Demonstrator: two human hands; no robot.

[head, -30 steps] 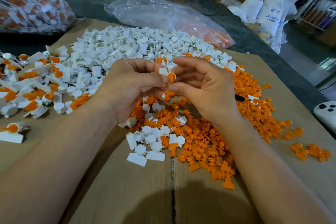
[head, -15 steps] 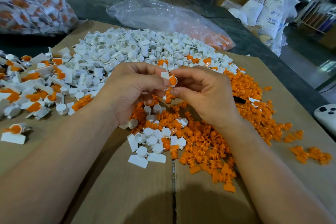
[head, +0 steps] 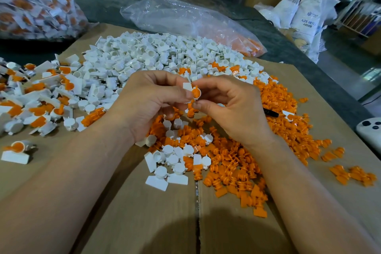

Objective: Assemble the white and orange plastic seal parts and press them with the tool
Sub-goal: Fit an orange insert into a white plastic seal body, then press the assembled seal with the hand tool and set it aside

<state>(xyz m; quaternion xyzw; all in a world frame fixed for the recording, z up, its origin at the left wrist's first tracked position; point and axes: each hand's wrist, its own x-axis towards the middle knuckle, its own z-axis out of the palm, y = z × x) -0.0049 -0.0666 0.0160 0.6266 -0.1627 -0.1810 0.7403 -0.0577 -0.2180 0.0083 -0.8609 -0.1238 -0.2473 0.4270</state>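
Observation:
My left hand (head: 152, 99) and my right hand (head: 233, 105) meet above the cardboard, and both pinch one white seal part with an orange insert (head: 193, 92) seated in its cup. Its white tab points up and left. Below my hands lies a heap of loose orange inserts (head: 237, 163). Behind them spreads a big pile of white seal parts (head: 156, 55). Joined white-and-orange seals (head: 41, 97) lie scattered at the left. A black tool tip (head: 271, 112) shows just right of my right hand, partly hidden.
Cardboard sheet (head: 144, 222) covers the table. A clear bag with orange parts (head: 185, 20) lies at the back, a full bag of seals (head: 35, 0) at back left. A white controller (head: 371, 132) sits at the right edge. One joined seal (head: 16, 150) lies alone at the left.
The orange insert has gone further into the white cup held between my fingers. Both hands stayed at the same spot.

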